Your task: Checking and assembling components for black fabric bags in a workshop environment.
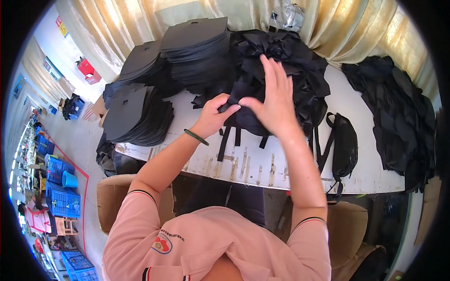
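Over the middle of the white table (276, 161), my left hand (212, 116) is closed, pinching a piece of black fabric (241, 91) between thumb and fingers. My right hand (277, 105) has its fingers stretched out toward the far side. Its thumb reaches across to the fabric, close to the left thumb. Behind and under my hands lies a large heap of black fabric pieces (307, 77). Black straps (225, 143) hang out of it toward the near edge. A black zipped pouch with a strap (346, 147) rests to the right of my right forearm.
Stacks of dark grey cut sheets (194, 40) stand at the far left, with another stack (125, 112) nearer. More black pieces (396, 114) drape over the right end. Cardboard boxes (347, 222) sit below the near edge. Blue crates (63, 199) stand on the floor at left.
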